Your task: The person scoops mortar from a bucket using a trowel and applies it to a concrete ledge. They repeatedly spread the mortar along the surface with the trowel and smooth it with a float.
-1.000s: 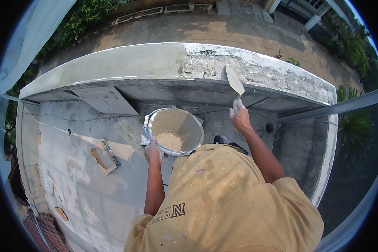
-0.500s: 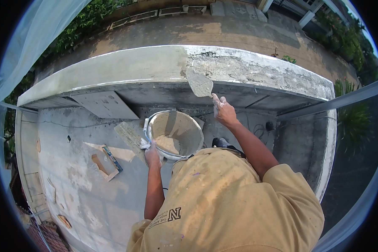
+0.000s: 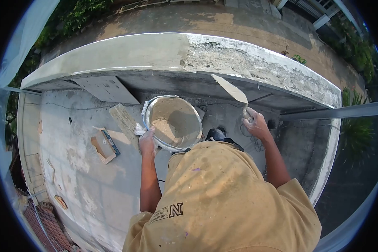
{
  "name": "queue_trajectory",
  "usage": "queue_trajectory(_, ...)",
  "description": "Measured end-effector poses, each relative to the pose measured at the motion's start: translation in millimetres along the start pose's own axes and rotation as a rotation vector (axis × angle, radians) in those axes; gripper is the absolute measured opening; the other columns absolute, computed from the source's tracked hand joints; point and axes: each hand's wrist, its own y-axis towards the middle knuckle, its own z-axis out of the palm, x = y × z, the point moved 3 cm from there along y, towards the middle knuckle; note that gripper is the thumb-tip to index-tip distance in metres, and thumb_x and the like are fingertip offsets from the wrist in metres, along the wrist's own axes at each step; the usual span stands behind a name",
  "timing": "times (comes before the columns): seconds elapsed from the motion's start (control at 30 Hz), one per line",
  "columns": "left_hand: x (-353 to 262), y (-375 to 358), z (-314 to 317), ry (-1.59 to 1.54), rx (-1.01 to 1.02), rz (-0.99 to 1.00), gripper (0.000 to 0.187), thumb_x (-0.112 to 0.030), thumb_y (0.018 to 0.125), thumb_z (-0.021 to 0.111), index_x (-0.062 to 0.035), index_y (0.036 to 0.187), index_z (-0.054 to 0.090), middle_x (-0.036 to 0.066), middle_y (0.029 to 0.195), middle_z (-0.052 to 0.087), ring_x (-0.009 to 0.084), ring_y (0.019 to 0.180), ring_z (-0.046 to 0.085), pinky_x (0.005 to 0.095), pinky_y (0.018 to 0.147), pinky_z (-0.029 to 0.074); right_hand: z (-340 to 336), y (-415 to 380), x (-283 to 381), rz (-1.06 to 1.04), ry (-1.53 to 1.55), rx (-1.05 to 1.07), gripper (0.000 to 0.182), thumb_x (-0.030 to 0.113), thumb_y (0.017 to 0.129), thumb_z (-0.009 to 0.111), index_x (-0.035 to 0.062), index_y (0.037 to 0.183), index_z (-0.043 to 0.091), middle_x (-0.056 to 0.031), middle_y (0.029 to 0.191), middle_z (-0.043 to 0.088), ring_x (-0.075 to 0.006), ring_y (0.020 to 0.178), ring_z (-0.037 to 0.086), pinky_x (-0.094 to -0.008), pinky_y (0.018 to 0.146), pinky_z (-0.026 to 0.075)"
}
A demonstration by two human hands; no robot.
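My right hand [image 3: 257,124] is closed round the handle of a pointed masonry trowel [image 3: 230,88]. Its blade, coated in pale mortar, is raised just on my side of the wall top. My left hand [image 3: 147,143] grips the near-left rim of a round bucket [image 3: 198,133], beside a white wrapping on the rim. Wet mortar [image 3: 166,129] lies in the bottom of the bucket, which leans toward me. A mortar-stained board [image 3: 123,118] passes behind my left hand and the bucket.
Ahead runs a parapet wall [image 3: 143,51], smooth on the left and rough [image 3: 256,67] on the right. A flat panel [image 3: 107,88] leans against it. An open cardboard box [image 3: 104,146] lies on the floor to the left. A metal bar [image 3: 332,112] crosses at the right.
My right hand has drawn the trowel back from the wall top, down and to the right, turning its blade. My left hand stays on the bucket while the view shifts slightly.
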Motion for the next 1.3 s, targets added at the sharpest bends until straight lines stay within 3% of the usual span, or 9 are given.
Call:
queue_trajectory(0.07, -11, -2, 9, 0.073, -0.028, 0.060, 0.049, -0.019, 0.089, 0.069, 0.0075, 0.126, 0.053, 0.010, 0.113, 0.062, 0.0173, 0.099, 0.058, 0.0285, 0.089, 0.045, 6, 7, 15, -0.037, 0.023, 0.200, 0.046, 0.017, 0.081, 0.065, -0.0020, 0.122, 0.055, -0.0253, 0.098, 0.066, -0.0409, 0.091, 0.064, -0.0396, 0.078, 0.051)
queue_trajectory(0.17, -18, -14, 16, 0.146, -0.022, 0.093, 0.052, -0.020, 0.088, 0.071, 0.0080, 0.127, 0.052, 0.011, 0.113, 0.061, 0.0174, 0.099, 0.058, 0.0283, 0.089, 0.045, 22, 27, 21, -0.210, 0.118, 0.134, 0.043, 0.017, 0.082, 0.066, -0.0027, 0.119, 0.056, -0.0201, 0.093, 0.068, -0.0336, 0.083, 0.067, -0.0371, 0.074, 0.051)
queue_trajectory(0.3, -29, -44, 27, 0.167, -0.052, 0.107, 0.054, -0.020, 0.087, 0.072, 0.0079, 0.129, 0.051, 0.010, 0.114, 0.061, 0.0165, 0.099, 0.058, 0.0278, 0.089, 0.045, 6, 47, 43, 0.185, 0.470, 0.525, 0.040, 0.020, 0.082, 0.069, -0.0029, 0.115, 0.060, -0.0094, 0.080, 0.065, -0.0159, 0.075, 0.059, -0.0352, 0.072, 0.050)
queue_trajectory(0.43, -23, -56, 31, 0.139, -0.026, 0.141, 0.052, -0.019, 0.088, 0.071, 0.0065, 0.129, 0.053, 0.009, 0.113, 0.062, 0.0147, 0.098, 0.058, 0.0279, 0.087, 0.045, 13, 57, 40, -0.104, -0.026, 0.670, 0.024, 0.018, 0.081, 0.066, 0.0031, 0.100, 0.066, -0.0156, 0.080, 0.066, -0.0292, 0.082, 0.065, -0.0373, 0.074, 0.051)
queue_trajectory(0.6, -32, -79, 54, 0.380, -0.017, 0.161, 0.051, -0.023, 0.087, 0.071, 0.0063, 0.126, 0.056, 0.012, 0.113, 0.064, 0.0168, 0.101, 0.059, 0.0283, 0.089, 0.045, 81, 60, 65, -0.413, -0.569, 0.733, 0.018, 0.012, 0.080, 0.058, 0.0004, 0.091, 0.064, -0.0202, 0.093, 0.066, -0.0331, 0.090, 0.067, -0.0433, 0.073, 0.054)
queue_trajectory(0.7, -29, -88, 67, 0.496, 0.006, 0.201, 0.051, -0.023, 0.088, 0.070, 0.0075, 0.125, 0.056, 0.015, 0.115, 0.064, 0.0197, 0.104, 0.058, 0.0302, 0.094, 0.043, 143, 63, 51, -0.639, -0.501, 0.359, 0.018, 0.010, 0.082, 0.057, -0.0030, 0.092, 0.064, -0.0190, 0.091, 0.065, -0.0317, 0.087, 0.067, -0.0421, 0.069, 0.055)
queue_trajectory(0.8, -47, -117, 86, 0.626, 0.076, 0.287, 0.050, -0.022, 0.088, 0.068, 0.0089, 0.126, 0.055, 0.016, 0.116, 0.063, 0.0203, 0.106, 0.058, 0.0307, 0.095, 0.043, 169, 38, 28, -0.538, -0.497, 0.402, 0.019, 0.008, 0.083, 0.056, -0.0057, 0.095, 0.063, -0.0168, 0.086, 0.064, -0.0308, 0.085, 0.067, -0.0409, 0.068, 0.056)
queue_trajectory(1.03, -42, -135, 99, 0.625, 0.186, 0.297, 0.050, -0.019, 0.089, 0.066, 0.0102, 0.127, 0.053, 0.017, 0.116, 0.064, 0.0188, 0.103, 0.059, 0.0303, 0.094, 0.044, 161, -3, 27, -0.334, -0.418, 1.075, 0.023, 0.014, 0.082, 0.059, 0.0050, 0.100, 0.070, -0.0166, 0.110, 0.067, -0.0313, 0.104, 0.064, -0.0426, 0.082, 0.053)
queue_trajectory(1.3, -36, -135, 91, 0.525, 0.145, 0.262, 0.049, -0.018, 0.090, 0.067, 0.0096, 0.128, 0.054, 0.015, 0.117, 0.063, 0.0184, 0.104, 0.058, 0.0300, 0.095, 0.043, 186, -11, 9, -0.433, 0.066, 1.218, 0.031, 0.025, 0.079, 0.063, -0.0017, 0.094, 0.065, -0.0190, 0.085, 0.066, -0.0253, 0.075, 0.056, -0.0391, 0.069, 0.046)
